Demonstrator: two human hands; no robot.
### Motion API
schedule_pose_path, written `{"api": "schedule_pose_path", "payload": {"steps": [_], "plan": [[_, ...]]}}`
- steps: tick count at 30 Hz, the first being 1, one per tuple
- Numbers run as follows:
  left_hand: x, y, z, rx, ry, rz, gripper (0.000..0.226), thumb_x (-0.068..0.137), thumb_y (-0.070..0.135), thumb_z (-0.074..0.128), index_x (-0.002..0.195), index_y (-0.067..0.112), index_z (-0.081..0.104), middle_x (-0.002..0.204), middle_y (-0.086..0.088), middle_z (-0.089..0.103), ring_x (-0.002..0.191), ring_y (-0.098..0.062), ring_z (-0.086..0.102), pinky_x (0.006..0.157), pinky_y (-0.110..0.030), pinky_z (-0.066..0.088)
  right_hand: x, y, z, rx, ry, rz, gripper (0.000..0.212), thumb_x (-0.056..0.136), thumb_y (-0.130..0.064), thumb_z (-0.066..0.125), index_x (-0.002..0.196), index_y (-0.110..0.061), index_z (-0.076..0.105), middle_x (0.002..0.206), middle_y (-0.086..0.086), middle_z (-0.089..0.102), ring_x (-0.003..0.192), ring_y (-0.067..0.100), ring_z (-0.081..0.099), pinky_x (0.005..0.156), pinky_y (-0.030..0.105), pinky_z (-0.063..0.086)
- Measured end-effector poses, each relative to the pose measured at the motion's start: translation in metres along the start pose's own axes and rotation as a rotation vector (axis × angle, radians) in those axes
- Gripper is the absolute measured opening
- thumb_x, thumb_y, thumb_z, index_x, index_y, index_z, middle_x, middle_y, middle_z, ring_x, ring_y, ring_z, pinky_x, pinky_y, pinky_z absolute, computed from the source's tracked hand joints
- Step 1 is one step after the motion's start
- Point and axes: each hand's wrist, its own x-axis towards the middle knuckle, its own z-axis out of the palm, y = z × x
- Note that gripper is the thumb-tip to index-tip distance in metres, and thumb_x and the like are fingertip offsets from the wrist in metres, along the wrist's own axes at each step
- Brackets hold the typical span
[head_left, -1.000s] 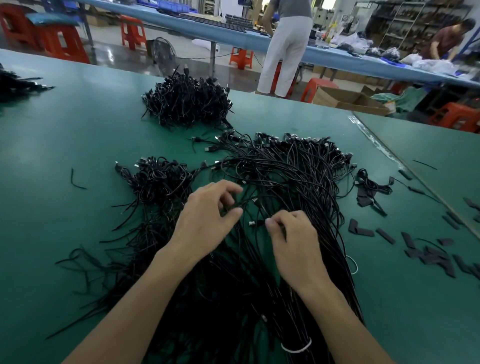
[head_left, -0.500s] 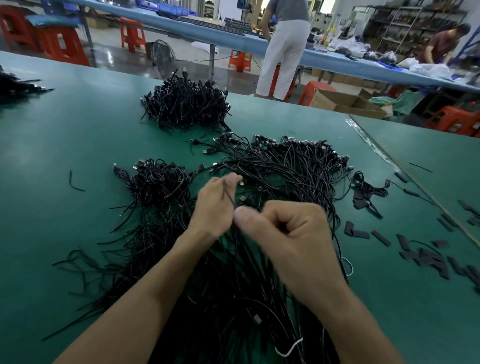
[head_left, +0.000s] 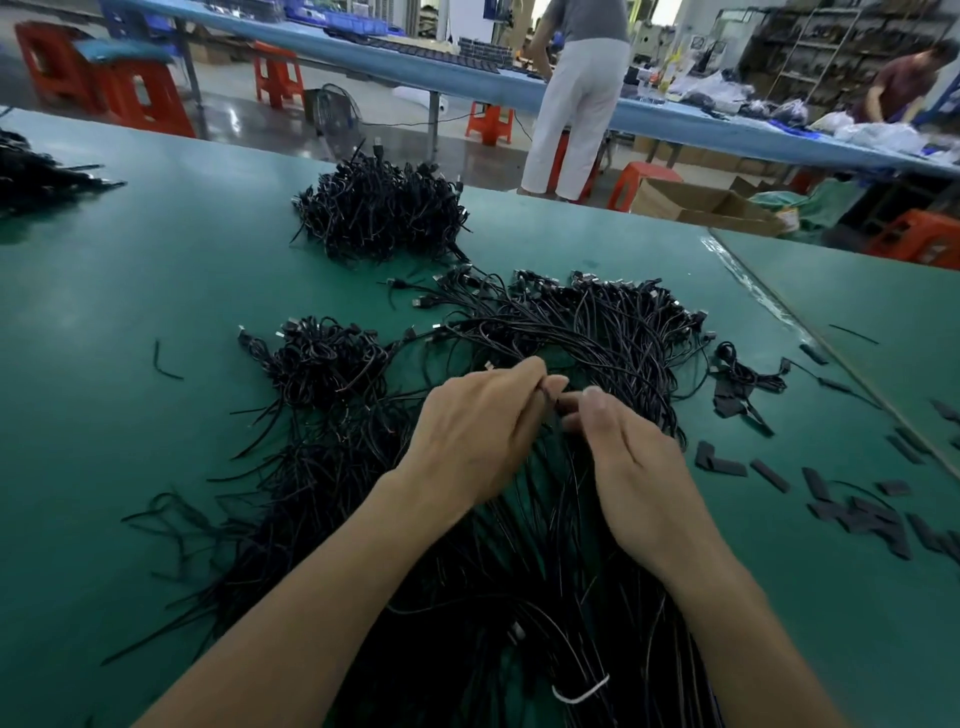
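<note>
A big spread of thin black cables (head_left: 597, 332) with plug ends lies on the green table (head_left: 130, 291) in front of me. My left hand (head_left: 478, 426) pinches a black cable between thumb and fingers just above the spread. My right hand (head_left: 623, 452) meets it fingertip to fingertip and pinches the same cable; the contact point is partly hidden by my fingers. A white tie (head_left: 579, 691) binds the cables near the bottom edge.
A coiled cable bundle pile (head_left: 379, 208) sits farther back, a smaller pile (head_left: 322, 358) at left. Black sleeve pieces (head_left: 862, 509) are scattered at right. A table seam (head_left: 810, 332) runs diagonally. A person in white trousers (head_left: 576, 104) stands at the blue bench beyond.
My right hand, raised and fisted close to the camera half a second ago, has dropped back to the cables and now meets my left hand's fingertips.
</note>
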Motion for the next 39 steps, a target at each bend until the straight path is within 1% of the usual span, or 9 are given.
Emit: {"api": "schedule_pose_path", "payload": {"steps": [4, 7, 10, 14, 21, 25, 31, 35, 39], "plan": [[-0.006, -0.010, 0.003, 0.033, -0.239, -0.033, 0.017, 0.103, 0.031, 0.041, 0.091, 0.020, 0.038, 0.082, 0.007, 0.047, 0.064, -0.014, 0.045, 0.056, -0.032, 0.035, -0.002, -0.018, 0.009, -0.028, -0.184, 0.038, 0.057, 0.082, -0.083, 0.033, 0.114, -0.041, 0.056, 0.090, -0.014, 0.071, 0.082, -0.003, 0.067, 0.075, 0.019, 0.052], [-0.014, -0.014, 0.002, -0.032, -0.354, -0.021, 0.007, 0.100, 0.022, 0.045, 0.096, 0.018, 0.040, 0.092, 0.005, 0.044, 0.073, -0.014, 0.042, 0.064, -0.039, 0.044, -0.002, -0.018, 0.015, -0.106, -0.183, 0.033, 0.019, 0.096, -0.049, 0.054, 0.097, -0.030, 0.057, 0.070, -0.009, 0.065, 0.056, -0.002, 0.061, 0.054, 0.014, 0.046], [-0.018, -0.025, 0.006, -0.133, -0.360, -0.025, 0.012, 0.102, 0.014, 0.040, 0.095, 0.021, 0.046, 0.094, 0.002, 0.050, 0.081, -0.019, 0.049, 0.072, -0.040, 0.046, -0.004, -0.015, 0.010, -0.078, -0.029, -0.084, 0.031, 0.102, -0.030, 0.052, 0.075, -0.024, 0.064, 0.042, -0.012, 0.047, 0.037, 0.005, 0.039, 0.039, 0.016, 0.029], [-0.020, -0.043, 0.017, -0.192, -0.257, -0.124, 0.023, 0.104, 0.033, 0.035, 0.102, 0.024, 0.056, 0.106, 0.011, 0.050, 0.097, -0.002, 0.047, 0.087, -0.017, 0.036, -0.007, -0.024, 0.004, 0.133, 0.038, -0.231, 0.033, 0.102, -0.034, 0.049, 0.072, -0.027, 0.062, 0.044, -0.013, 0.040, 0.040, 0.008, 0.030, 0.042, 0.017, 0.024], [-0.004, -0.031, 0.008, -0.103, -0.430, -0.109, 0.045, 0.104, 0.033, 0.030, 0.138, 0.017, 0.053, 0.154, -0.003, 0.041, 0.146, -0.018, 0.026, 0.117, -0.024, 0.013, -0.018, -0.045, 0.004, 0.352, -0.021, -0.336, 0.034, 0.092, -0.039, 0.050, 0.063, -0.022, 0.058, 0.047, -0.003, 0.040, 0.042, 0.021, 0.032, 0.041, 0.033, 0.028], [-0.006, -0.017, 0.001, -0.226, -0.483, -0.202, 0.036, 0.098, 0.001, 0.052, 0.132, -0.009, 0.053, 0.143, -0.029, 0.049, 0.136, -0.041, 0.043, 0.105, -0.025, 0.024, -0.023, -0.046, 0.009, 0.363, -0.103, -0.366, 0.034, 0.090, -0.036, 0.050, 0.067, -0.014, 0.060, 0.047, 0.000, 0.041, 0.041, 0.019, 0.032, 0.041, 0.032, 0.028], [0.006, -0.033, 0.003, -0.403, 0.064, -0.539, 0.053, 0.107, 0.042, 0.027, 0.077, 0.023, 0.066, 0.098, -0.013, 0.074, 0.085, -0.028, 0.069, 0.081, -0.043, 0.056, -0.020, -0.037, -0.005, 0.447, 0.008, -0.276, 0.033, 0.083, -0.026, 0.056, 0.052, -0.015, 0.051, 0.043, -0.008, 0.037, 0.039, 0.011, 0.028, 0.039, 0.027, 0.022], [0.016, -0.043, -0.017, -0.561, 0.504, -0.462, 0.053, 0.105, 0.047, 0.028, 0.063, 0.021, 0.047, 0.053, 0.010, 0.056, 0.049, -0.021, 0.055, 0.056, -0.045, 0.056, -0.011, -0.022, -0.006, 0.108, 0.041, -0.095, 0.036, 0.095, -0.020, 0.059, 0.062, -0.006, 0.056, 0.040, -0.010, 0.039, 0.036, 0.006, 0.029, 0.036, 0.019, 0.025], [0.013, -0.040, -0.027, -0.228, 0.342, -0.224, 0.043, 0.107, 0.036, 0.037, 0.065, 0.028, 0.035, 0.049, 0.014, 0.033, 0.038, -0.007, 0.035, 0.040, -0.014, 0.027, -0.011, -0.018, 0.001, -0.271, -0.119, 0.057, 0.030, 0.098, -0.052, 0.046, 0.085, -0.031, 0.062, 0.066, -0.010, 0.064, 0.056, 0.006, 0.058, 0.060, 0.032, 0.055]]}}
